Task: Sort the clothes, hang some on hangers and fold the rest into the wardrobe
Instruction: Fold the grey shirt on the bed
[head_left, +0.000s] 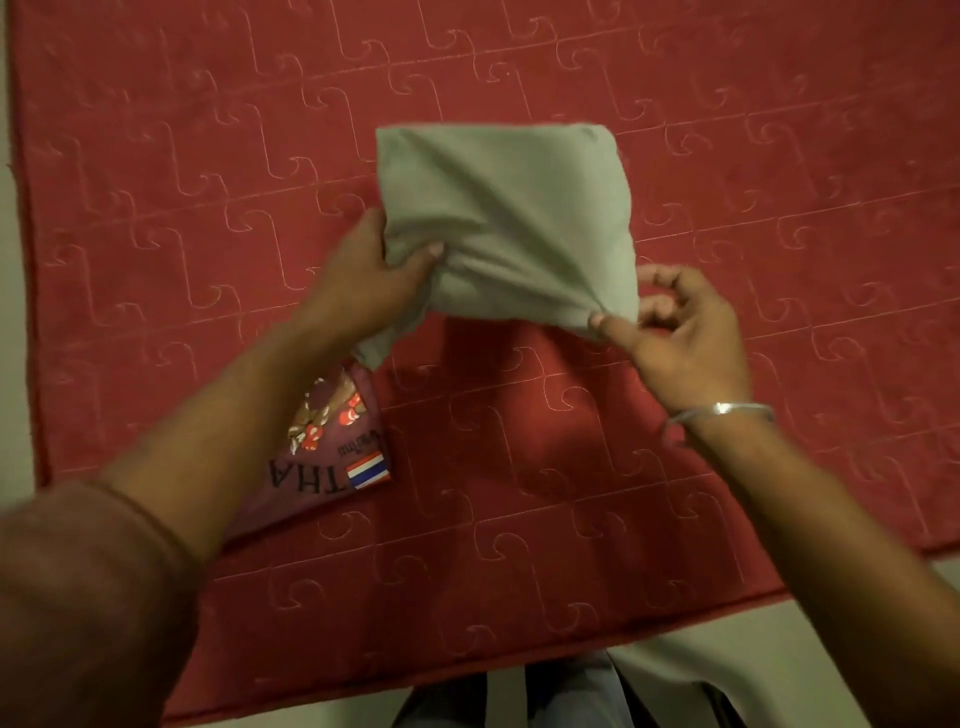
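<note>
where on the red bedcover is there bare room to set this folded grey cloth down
Bare red bedcover lies right of and beyond the grey cloth, and near its front edge. It is crowded at lower left, where the printed shirt lies under the left hand.

Folded garment above bedspread; printed shirt perhaps lower-left, on it.

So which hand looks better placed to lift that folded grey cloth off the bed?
Probably the left hand: it grips the grey cloth fully, while the right hand only pinches one corner.
</note>
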